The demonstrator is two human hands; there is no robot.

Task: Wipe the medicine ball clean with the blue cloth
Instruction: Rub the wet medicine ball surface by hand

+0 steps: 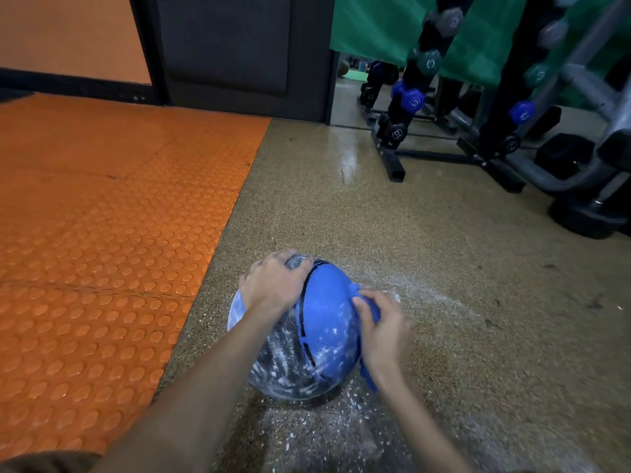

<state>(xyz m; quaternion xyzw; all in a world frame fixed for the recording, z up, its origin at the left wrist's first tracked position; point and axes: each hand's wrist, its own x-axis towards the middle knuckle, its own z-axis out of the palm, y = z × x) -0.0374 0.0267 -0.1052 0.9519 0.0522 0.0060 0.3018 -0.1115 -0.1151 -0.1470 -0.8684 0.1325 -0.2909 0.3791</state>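
Observation:
The medicine ball (324, 322) sits on the speckled floor, blue on top and black on its near left side, smeared with white powder. My left hand (275, 286) rests on the ball's upper left, fingers spread over the far side. My right hand (382, 331) grips the blue cloth (370, 310) and presses it against the ball's right side. Most of the cloth is hidden under that hand; a strip hangs below the wrist.
White powder (327, 435) is scattered on the floor around the ball. An orange studded mat (102, 233) covers the floor to the left. A dumbbell rack (409, 97) and black machine bases (580, 213) stand at the back right. A dark door (239, 46) is straight ahead.

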